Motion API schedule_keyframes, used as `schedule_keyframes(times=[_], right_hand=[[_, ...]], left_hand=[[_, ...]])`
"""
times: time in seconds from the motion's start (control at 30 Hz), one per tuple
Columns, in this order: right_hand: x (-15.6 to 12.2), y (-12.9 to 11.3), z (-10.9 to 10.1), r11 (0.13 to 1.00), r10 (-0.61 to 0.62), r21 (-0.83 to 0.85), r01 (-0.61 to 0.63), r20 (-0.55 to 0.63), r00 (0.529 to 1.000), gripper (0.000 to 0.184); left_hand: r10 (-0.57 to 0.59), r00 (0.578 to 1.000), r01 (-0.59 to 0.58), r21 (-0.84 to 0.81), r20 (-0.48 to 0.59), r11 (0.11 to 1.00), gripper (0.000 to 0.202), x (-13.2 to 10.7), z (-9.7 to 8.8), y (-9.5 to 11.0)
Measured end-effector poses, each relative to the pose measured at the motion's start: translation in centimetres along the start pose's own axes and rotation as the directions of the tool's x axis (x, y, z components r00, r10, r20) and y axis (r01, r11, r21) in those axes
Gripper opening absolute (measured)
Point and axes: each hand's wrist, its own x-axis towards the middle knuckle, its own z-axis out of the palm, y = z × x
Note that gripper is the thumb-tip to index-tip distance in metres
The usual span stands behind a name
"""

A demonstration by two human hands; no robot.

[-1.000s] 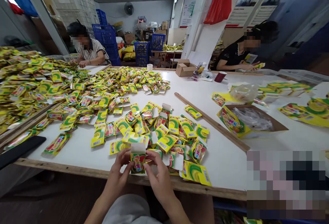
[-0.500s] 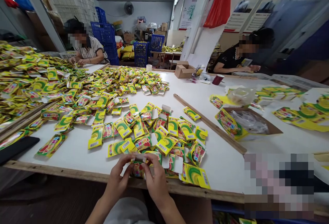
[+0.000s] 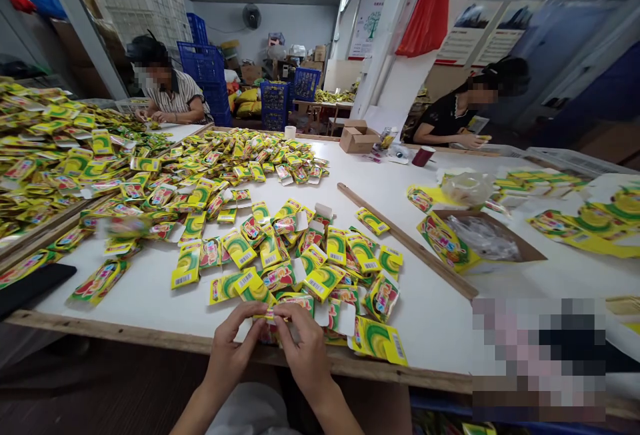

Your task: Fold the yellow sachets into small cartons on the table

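1. The left hand [image 3: 237,330] and the right hand [image 3: 303,334] pinch one small box [image 3: 267,316] between thumbs and fingers, one at each end; the fingertips nearly meet and cover much of it.
2. That box is low over the near side of the white table [image 3: 435,318], close to its wooden edge [image 3: 150,337].
3. Just beyond the fingers lies a loose pile of yellow-and-green boxes [image 3: 270,245], several with white flaps sticking out.
4. Left of this, a much larger heap [image 3: 45,148] rises, and a flat black object [image 3: 43,288] lies near the table's left corner.
5. To the right, a wooden strip [image 3: 405,238] lies slantwise; past it stands an open carton [image 3: 445,242] holding clear plastic.
6. Farther back are a brown cardboard box [image 3: 357,138] and a dark red cup [image 3: 423,156].
7. Two co-workers sit beyond, one in a striped shirt [image 3: 183,98], one in a black top [image 3: 443,118].
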Motion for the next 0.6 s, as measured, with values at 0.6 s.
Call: schedule_keyframes(times=[0.6], right_hand=[[-0.1,0.4,-0.3,0.996,-0.090,-0.020,0.091,0.025,0.996,0.015]], left_hand=[[0.042,0.997,-0.037,-0.083,0.057,0.996,0.017,0.4,-0.9,-1.9]])
